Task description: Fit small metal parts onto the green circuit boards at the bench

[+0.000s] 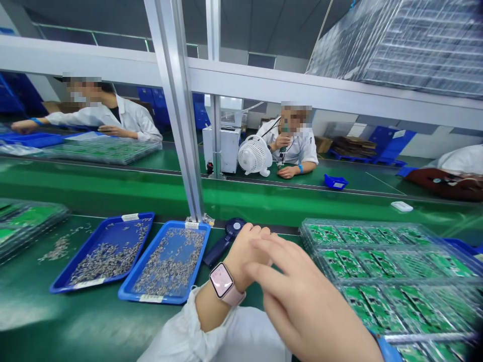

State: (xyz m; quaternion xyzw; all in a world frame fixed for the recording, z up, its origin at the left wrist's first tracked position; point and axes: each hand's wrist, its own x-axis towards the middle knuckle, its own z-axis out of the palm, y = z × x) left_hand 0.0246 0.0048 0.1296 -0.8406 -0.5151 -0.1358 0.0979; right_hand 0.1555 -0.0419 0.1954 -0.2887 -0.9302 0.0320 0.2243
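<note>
My left hand (247, 251) is held up in front of me, back upward, with a pink smartwatch (222, 280) on its wrist. Its fingers bend away past the knuckles, so their tips and anything in them are hidden. Over it comes my right hand (305, 291), fingers loosely stretched and apart, the fingertips at the back of the left hand; nothing shows in them. Just behind the left hand a dark blue handheld fan (221, 246) lies on the green bench. Two blue trays (126, 291) (55, 289) of small metal parts stand to the left.
Clear plastic trays of green circuit boards (362, 256) fill the right side; another such tray (33, 221) sits far left, near loose metal parts (60, 247). A metal post (175, 110) rises ahead. Beyond the green divider, co-workers (302, 146) sit near a white fan (254, 155).
</note>
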